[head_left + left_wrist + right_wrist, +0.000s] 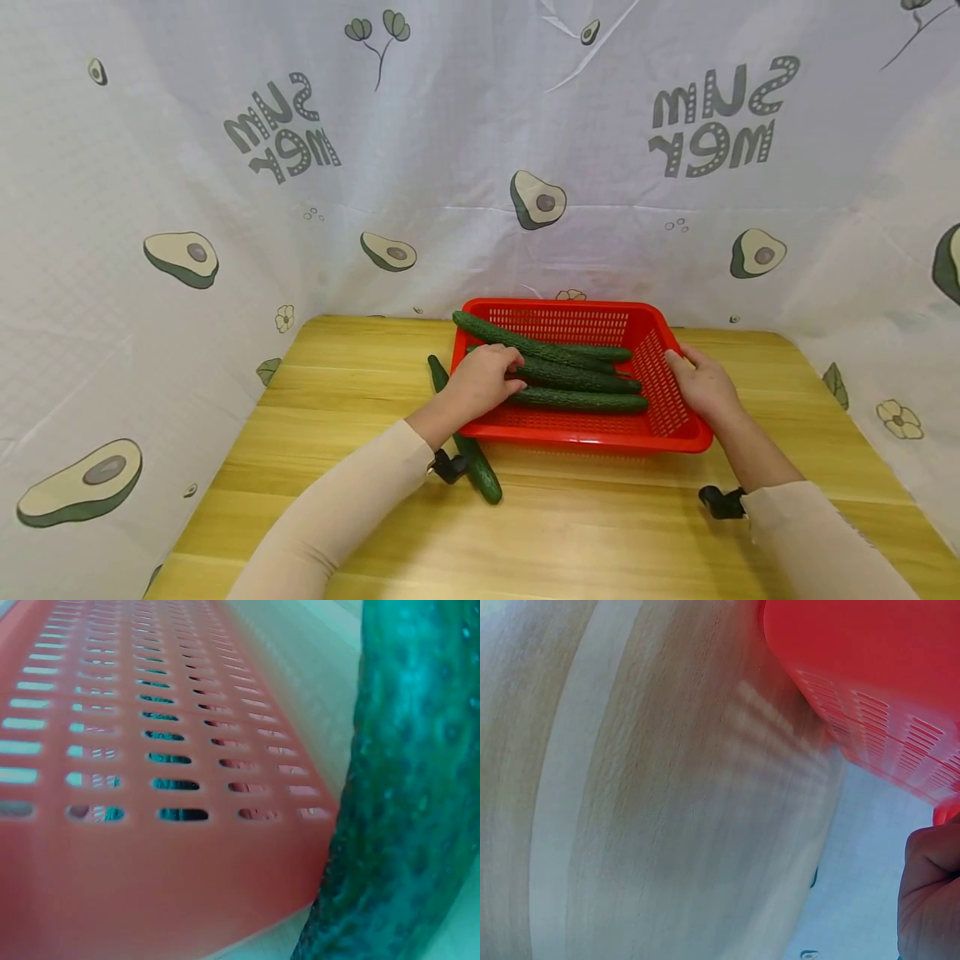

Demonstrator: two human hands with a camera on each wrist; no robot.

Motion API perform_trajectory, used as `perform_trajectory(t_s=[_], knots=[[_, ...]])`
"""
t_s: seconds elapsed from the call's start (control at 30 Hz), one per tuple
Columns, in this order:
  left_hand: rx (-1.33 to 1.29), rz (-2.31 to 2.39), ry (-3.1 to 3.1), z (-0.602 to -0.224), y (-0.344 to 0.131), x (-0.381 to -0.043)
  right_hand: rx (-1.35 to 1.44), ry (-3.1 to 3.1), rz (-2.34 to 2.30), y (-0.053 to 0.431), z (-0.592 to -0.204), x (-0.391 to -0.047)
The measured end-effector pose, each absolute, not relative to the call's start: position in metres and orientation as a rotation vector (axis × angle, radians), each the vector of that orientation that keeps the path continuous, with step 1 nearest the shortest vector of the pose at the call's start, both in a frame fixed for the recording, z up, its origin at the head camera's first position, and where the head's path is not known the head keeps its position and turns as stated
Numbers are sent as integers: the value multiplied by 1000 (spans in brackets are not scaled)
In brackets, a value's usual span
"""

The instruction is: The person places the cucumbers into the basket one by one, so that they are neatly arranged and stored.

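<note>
A red plastic basket (pixel 577 435) with slotted walls holds several green cucumbers (pixel 577 401). My left hand (pixel 480 379) reaches over its left wall, with fingers and thumb curled round a middle cucumber (pixel 581 377); the hand hides that cucumber's left part. At the basket's right end, my right hand (pixel 708 390) grips the rim, thumb on the inner side. Part of that hand (pixel 934 892) shows in the right wrist view, beside the basket wall (pixel 870 712). Another cucumber (pixel 480 473) lies on the table left of the basket, partly beneath my left forearm; it looms large in the left wrist view.
The basket stands near the back of a wood-grain table (pixel 585 533). Behind and to the sides hangs a white curtain (pixel 465 125) printed with avocados and lettering. One long cucumber (pixel 510 335) lies slantwise over the others, its left end on the basket rim.
</note>
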State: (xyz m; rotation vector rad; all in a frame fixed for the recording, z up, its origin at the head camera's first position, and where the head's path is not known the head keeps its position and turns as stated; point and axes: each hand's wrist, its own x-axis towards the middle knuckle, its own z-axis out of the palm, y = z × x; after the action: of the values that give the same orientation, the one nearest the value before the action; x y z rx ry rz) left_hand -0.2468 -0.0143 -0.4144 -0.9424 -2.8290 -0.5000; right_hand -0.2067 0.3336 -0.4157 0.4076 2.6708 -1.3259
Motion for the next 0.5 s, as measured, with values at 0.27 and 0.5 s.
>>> perform_trajectory(t_s=[0.27,0.5], knots=[[-889,-862,-2666,-419,-48,-246,389,2678,-1304,332,-417,-209],[-816,-1065,-2390,-437,-97,-258,391,2685,-1287,334,-416,-209]])
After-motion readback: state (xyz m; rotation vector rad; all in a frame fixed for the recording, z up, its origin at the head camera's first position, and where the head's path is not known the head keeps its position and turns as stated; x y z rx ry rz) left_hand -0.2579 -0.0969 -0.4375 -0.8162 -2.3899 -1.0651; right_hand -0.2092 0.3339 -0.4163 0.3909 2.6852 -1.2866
